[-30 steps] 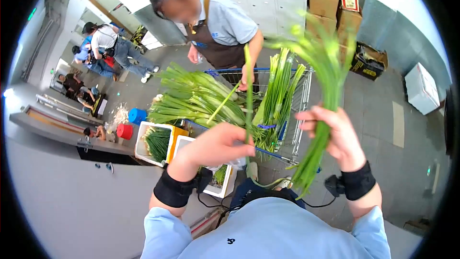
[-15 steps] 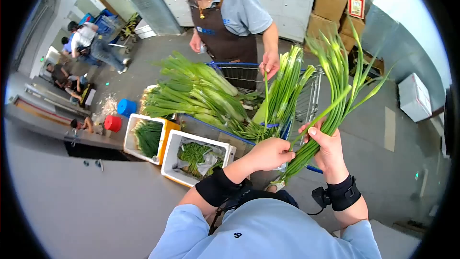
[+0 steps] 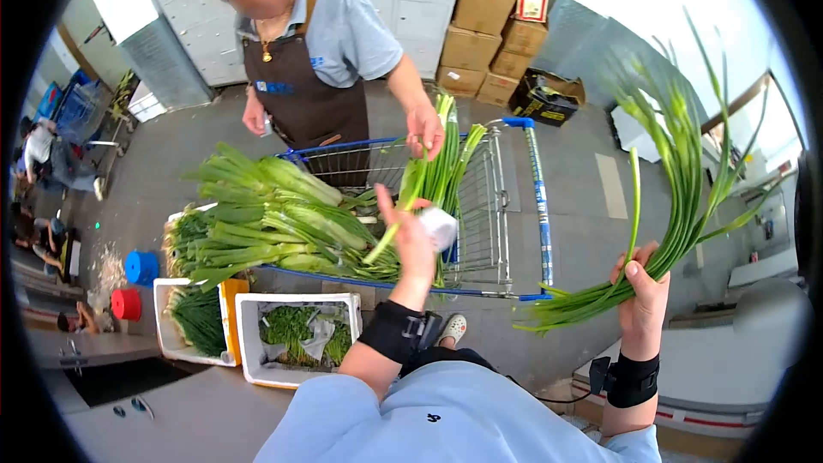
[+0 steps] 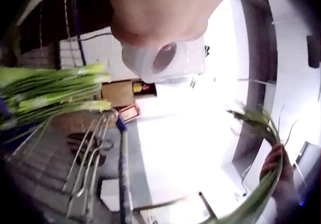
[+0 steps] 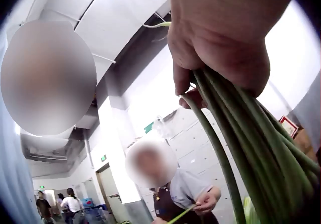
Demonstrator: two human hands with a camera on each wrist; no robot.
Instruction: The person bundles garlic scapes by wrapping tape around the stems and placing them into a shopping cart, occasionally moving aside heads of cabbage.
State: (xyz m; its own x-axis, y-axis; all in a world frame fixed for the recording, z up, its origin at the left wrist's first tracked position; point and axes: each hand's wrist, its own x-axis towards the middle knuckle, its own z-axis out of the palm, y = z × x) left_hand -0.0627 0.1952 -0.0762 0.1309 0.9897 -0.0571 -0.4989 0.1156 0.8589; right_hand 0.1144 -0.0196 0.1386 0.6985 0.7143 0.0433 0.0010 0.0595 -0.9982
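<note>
My right hand [image 3: 643, 296] grips a bunch of long, thin green stalks [image 3: 681, 206]. Their tops fan up and outward while the lower ends point left toward the cart handle. One stalk [image 3: 634, 197] stands apart beside the thumb. Over the cart, my left hand [image 3: 413, 249] holds a roll of clear tape [image 3: 441, 228], its index finger pointing up. In the left wrist view a fingertip shows at the hole of the tape roll [image 4: 163, 61]. Across the cart, another person's hand [image 3: 425, 130] pinches a single green stalk [image 5: 181, 214].
A blue-edged wire shopping cart [image 3: 506, 231] carries leafy green bundles [image 3: 274, 227] and upright stalk bundles [image 3: 450, 154]. White foam boxes [image 3: 249, 351] with greens stand at its near left. Red [image 3: 126, 303] and blue [image 3: 142, 267] buckets sit farther left; cardboard boxes [image 3: 470, 39] are stacked behind.
My left hand has left the bunch and swung left over the cart; the tape roll now shows clearly in it. My right hand has carried the bunch to the right, away from the cart.
</note>
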